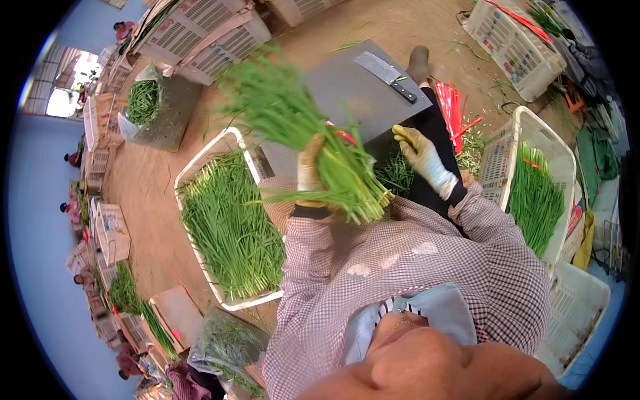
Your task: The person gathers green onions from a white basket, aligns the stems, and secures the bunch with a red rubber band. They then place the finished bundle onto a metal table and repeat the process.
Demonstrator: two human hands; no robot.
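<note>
My left hand point(311, 167), in a yellow and white glove, is closed around a large bunch of garlic chives point(280, 113). The leafy tops fan out blurred to the upper left; the pale cut ends point toward my lap. A bit of red shows among the leaves. My right hand point(421, 157), gloved too, is raised apart from the bunch, its fingertips bent together in a pinch; anything between them is too small to make out. Beyond the hands a grey board point(327, 77) carries a broad-bladed knife point(387, 75) with a black handle. Loose greens point(396, 175) lie by my lap.
White crates of chives stand at my left point(183, 187) and right point(567, 160). Red strips point(450, 113) lie beside my leg. A clear bag of greens point(170, 120) and stacked crates point(193, 40) stand farther off. Other people work along the left wall.
</note>
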